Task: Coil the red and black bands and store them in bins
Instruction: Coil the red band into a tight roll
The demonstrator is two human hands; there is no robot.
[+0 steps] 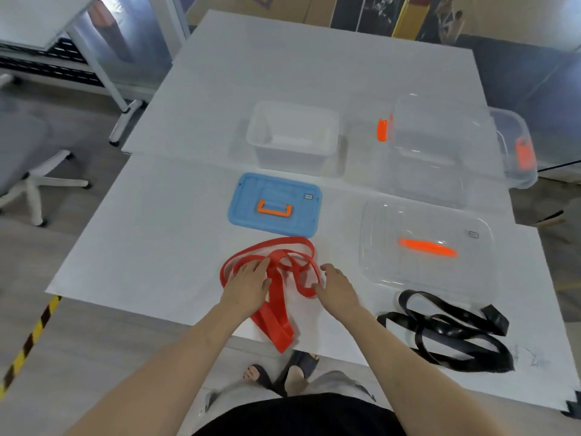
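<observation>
1. The red band [276, 278] lay in loose, tangled loops on the near middle of the counter [157, 234], with one end drooping over the near edge
2. The left hand [250, 283] rested flat on the band's left loops, fingers spread, its grip released and pressing rather than clasping
3. The right hand [338, 286] sat at the band's right loop, fingers slack and touching it; its grip looked released too
4. To coil well, I judged the hanging end should come up onto the counter first, the crossings be untwisted, then the strap wound flat on itself into one tight roll, one hand pinning the core
5. The black band [446, 335] lay uncoiled at the near right, well apart from both hands
6. The white bin [294, 136] stood open at the far middle, seemingly holding nothing
7. Its blue lid [275, 204] lay flat just beyond the red band
8. The clear bin [440, 152] stood open at the far right, with no band inside
9. Its clear lid [427, 247] lay just beyond the black band
</observation>
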